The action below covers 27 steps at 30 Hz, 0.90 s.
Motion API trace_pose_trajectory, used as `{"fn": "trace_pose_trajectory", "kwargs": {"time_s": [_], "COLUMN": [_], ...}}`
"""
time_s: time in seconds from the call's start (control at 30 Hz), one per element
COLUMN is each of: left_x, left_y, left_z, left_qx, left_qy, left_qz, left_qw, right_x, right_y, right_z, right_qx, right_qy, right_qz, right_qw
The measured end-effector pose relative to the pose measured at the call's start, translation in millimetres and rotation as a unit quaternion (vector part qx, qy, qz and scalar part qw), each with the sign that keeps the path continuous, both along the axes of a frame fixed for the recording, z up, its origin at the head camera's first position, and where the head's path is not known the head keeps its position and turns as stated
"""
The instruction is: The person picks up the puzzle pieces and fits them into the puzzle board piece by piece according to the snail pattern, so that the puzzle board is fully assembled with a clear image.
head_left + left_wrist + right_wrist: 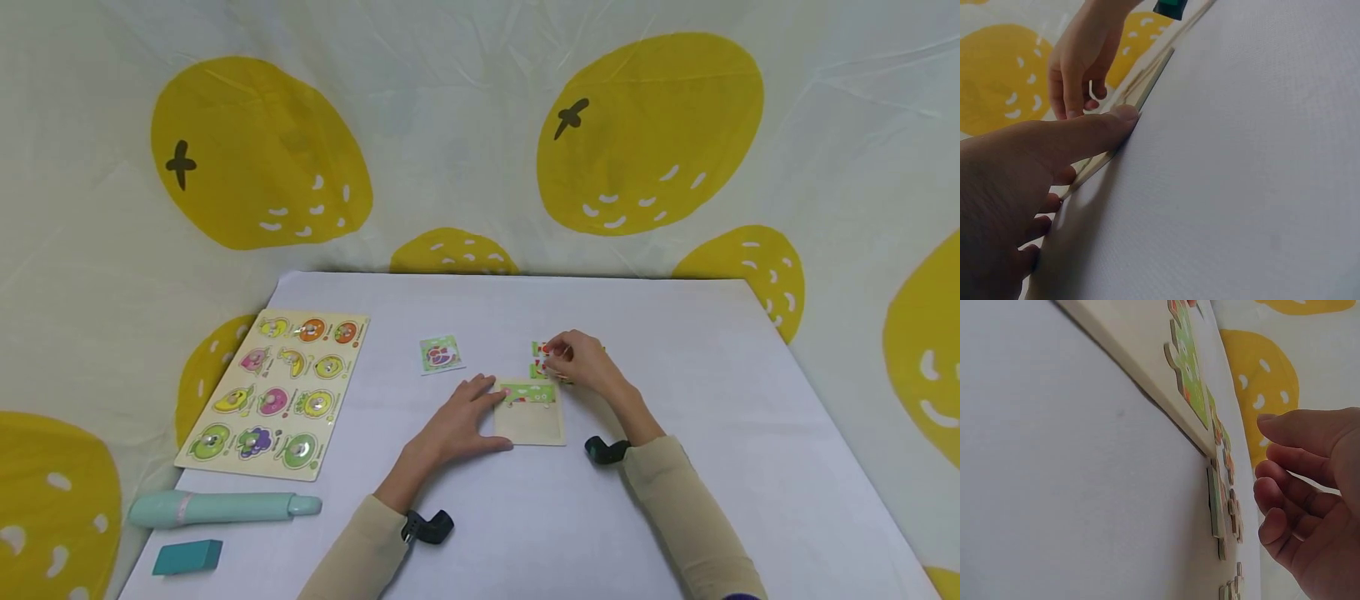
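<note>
Puzzle tray [537,427]: landmark, on the tabletop [690,350]; joined strip [534,394] along its far side.
Left hand [457,421]: at tray's left side, fingers spread wide, thumb on its near edge.
Right hand [588,367]: beyond tray's far right corner, over loose pieces [537,370]; fingers bent, narrow gap, no piece seen between them.
Risk: tray could skid if thumb pressure slackens; a brushing fingertip could scatter the crowded pieces.

A white table [810,500] stands before a creased backdrop [450,125] with yellow fruit [652,158].
</note>
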State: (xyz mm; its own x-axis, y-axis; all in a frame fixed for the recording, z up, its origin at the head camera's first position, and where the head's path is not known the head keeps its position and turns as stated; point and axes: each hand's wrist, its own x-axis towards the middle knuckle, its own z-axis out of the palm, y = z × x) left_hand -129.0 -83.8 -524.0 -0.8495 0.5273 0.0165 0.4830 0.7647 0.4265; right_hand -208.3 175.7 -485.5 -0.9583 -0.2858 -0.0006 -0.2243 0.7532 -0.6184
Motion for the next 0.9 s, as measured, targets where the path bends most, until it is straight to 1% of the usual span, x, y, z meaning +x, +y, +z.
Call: {"fn": "trace_pose_trajectory", "kwargs": {"time_s": [0.23,0.47,0.63,0.9], "left_x": [0.7,1.5,1.1,0.6], "left_y": [0.3,-0.5,0.0,0.5], "left_z": [0.1,1.2,1.0,0.0], "left_qx": [-0.001,0.004,0.003,0.002], "left_qy": [0.000,0.001,-0.002,-0.001], "left_qz": [0.003,0.002,0.004,0.005], "left_qw": [1.0000,1.0000,1.0000,1.0000], "right_x": [-13.6,-23.9,-29.9,-34.6], "right_y": [2.6,5.9,7.2,3.7], "right_z": [-2.2,-4.4,-6.7,-9.2], "right_qx": [0.011,0.017,0.031,0.063], "right_qy": [-0.006,-0.021,-0.024,-0.026], "right_qz": [-0.002,-0.006,0.005,0.027], "right_qw": [1.000,1.000,0.999,0.997]}}
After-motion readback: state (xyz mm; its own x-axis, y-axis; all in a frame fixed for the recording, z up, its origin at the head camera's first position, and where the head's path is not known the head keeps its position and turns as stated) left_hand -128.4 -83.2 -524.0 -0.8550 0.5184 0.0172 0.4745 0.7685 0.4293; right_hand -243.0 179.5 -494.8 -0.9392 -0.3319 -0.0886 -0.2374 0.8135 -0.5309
